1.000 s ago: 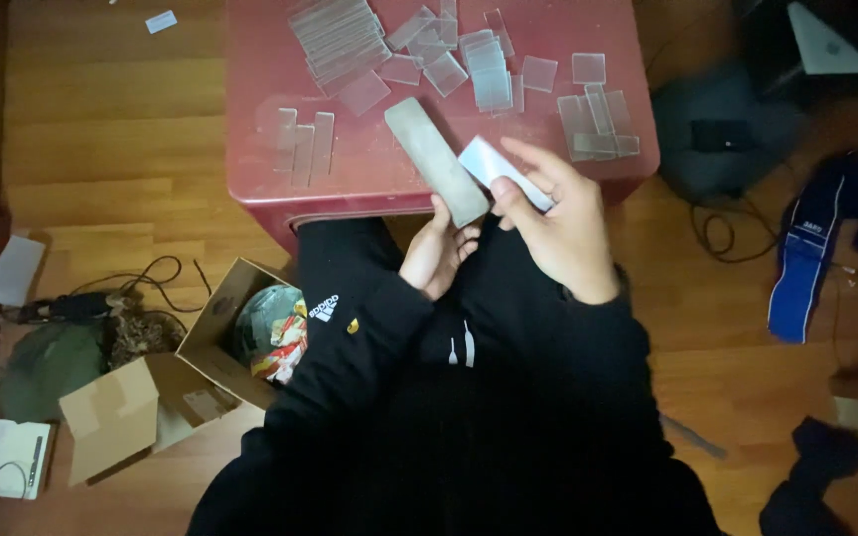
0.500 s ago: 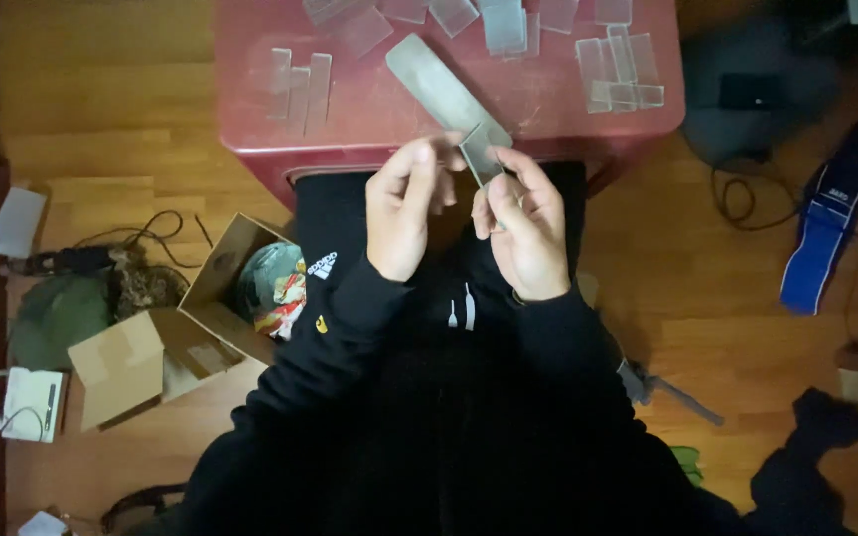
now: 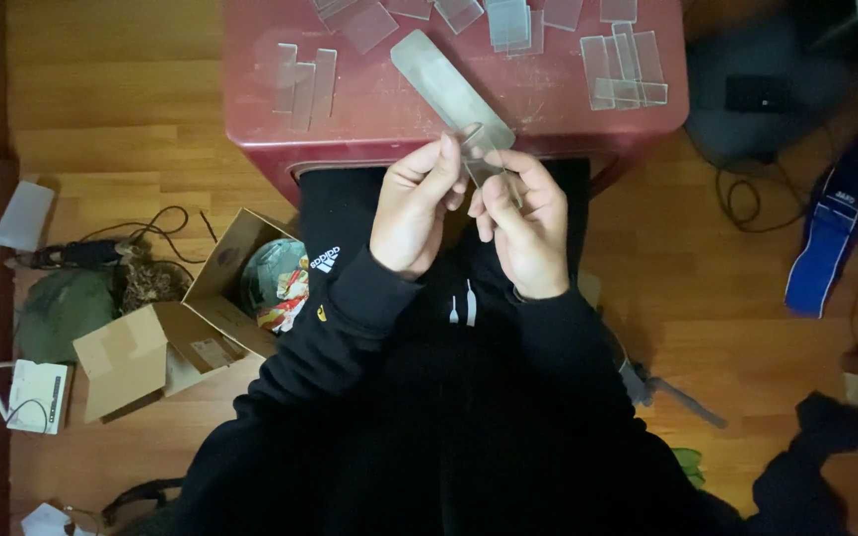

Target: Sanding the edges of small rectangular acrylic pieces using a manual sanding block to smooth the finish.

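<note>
While I watch the head view from my end, here's how it looks:

Left hand (image 3: 414, 208): fingers pinched together on the small clear plate (image 3: 479, 149), gripping its left edge.
Right hand (image 3: 523, 223): fingers closed on the same plate from the right side.
Where the plate is: in the air just off the near edge of the red table (image 3: 379, 109), above the lap, close to the end of the long grey strip (image 3: 449, 89).
Risk: looks to me like a slippery bare-finger pinch, so it could slide out and drop to the wooden floor (image 3: 121, 119); a hand could also nudge the strip off the edge.
Count, hands: two.
Count, grey strips: one.
Count, clear plates on the table: many, maybe fifteen plus, overlapping and cut off at the far edge, so I can't tell exactly.
Count, cardboard boxes (image 3: 151, 347): two, on the floor.
</note>
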